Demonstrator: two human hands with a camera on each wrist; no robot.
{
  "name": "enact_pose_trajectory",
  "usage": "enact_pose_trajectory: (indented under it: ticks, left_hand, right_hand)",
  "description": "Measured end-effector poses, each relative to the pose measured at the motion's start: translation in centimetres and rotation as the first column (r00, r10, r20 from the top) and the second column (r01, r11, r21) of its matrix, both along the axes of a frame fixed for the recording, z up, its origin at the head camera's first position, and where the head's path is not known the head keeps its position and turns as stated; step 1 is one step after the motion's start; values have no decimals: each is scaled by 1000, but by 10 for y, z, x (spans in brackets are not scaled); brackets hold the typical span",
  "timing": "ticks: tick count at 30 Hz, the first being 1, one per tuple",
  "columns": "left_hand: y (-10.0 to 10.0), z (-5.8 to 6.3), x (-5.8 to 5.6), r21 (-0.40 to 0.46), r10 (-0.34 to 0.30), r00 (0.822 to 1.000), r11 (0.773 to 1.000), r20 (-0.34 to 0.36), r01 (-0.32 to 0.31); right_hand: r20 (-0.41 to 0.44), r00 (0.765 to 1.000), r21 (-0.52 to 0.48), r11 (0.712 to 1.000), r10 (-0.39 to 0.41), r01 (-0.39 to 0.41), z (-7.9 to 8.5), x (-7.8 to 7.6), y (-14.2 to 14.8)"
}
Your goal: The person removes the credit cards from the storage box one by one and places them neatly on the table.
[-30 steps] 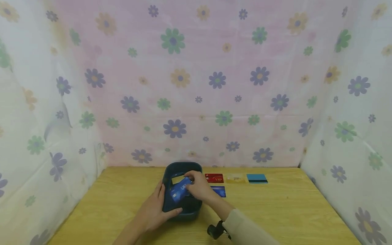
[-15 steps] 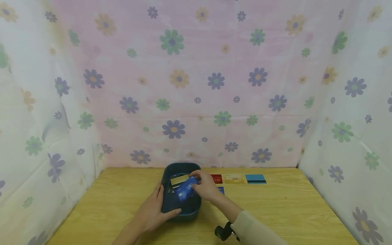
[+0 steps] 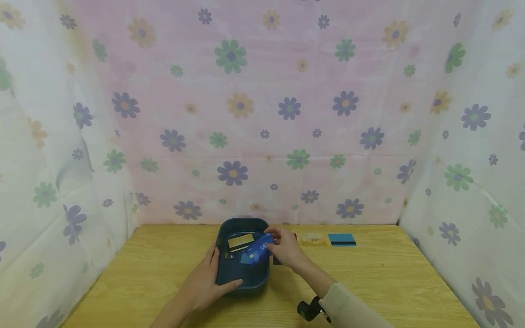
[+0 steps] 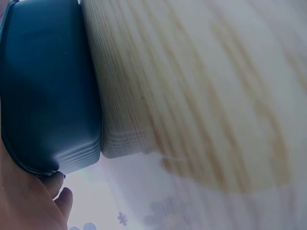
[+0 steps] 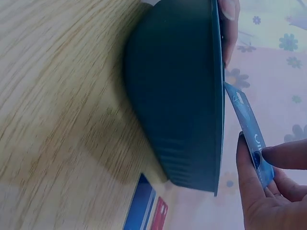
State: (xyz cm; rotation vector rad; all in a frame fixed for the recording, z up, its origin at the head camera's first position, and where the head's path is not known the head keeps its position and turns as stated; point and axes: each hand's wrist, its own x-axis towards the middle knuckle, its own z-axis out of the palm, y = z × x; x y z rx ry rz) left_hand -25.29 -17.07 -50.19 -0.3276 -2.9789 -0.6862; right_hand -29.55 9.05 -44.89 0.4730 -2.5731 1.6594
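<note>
My right hand [image 3: 289, 248] pinches a blue VIP card [image 3: 260, 250] between thumb and fingers. The card is tilted over the right rim of a dark blue plastic box [image 3: 246, 279]; in the right wrist view the card [image 5: 249, 129] leans up from that rim. My left hand [image 3: 203, 278] grips the box at its left side, thumb along the near rim. Inside the box lies a gold card [image 3: 241, 242] with a black stripe, and a smaller dark piece beside it is hard to make out. A light blue patch by the held card's lower corner is unclear.
Right of the box, a cream-gold card [image 3: 313, 239] and a light blue striped card [image 3: 342, 239] lie in a row. A red card [image 5: 159, 214] and a dark blue card [image 5: 140, 203] are largely hidden behind my right hand in the head view. Floral cloth surrounds the wooden table [image 3: 389, 282].
My right hand has moved right with the blue VIP card, from over the box's middle to its right rim. More of the gold card shows. My left hand stays on the box.
</note>
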Motion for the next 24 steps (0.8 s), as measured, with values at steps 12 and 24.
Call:
enact_pose_trajectory:
  ticks: [12,24]
  left_hand:
    - [0,2,2,-7,0,1000,1000,-1,0]
    - [-1,0,0,-2,0,1000,1000,2,0]
  right_hand:
    - [25,999,-78,997,23,-21,-13,-2,18]
    - [112,992,-120,992,56,-43,-17,-4,30]
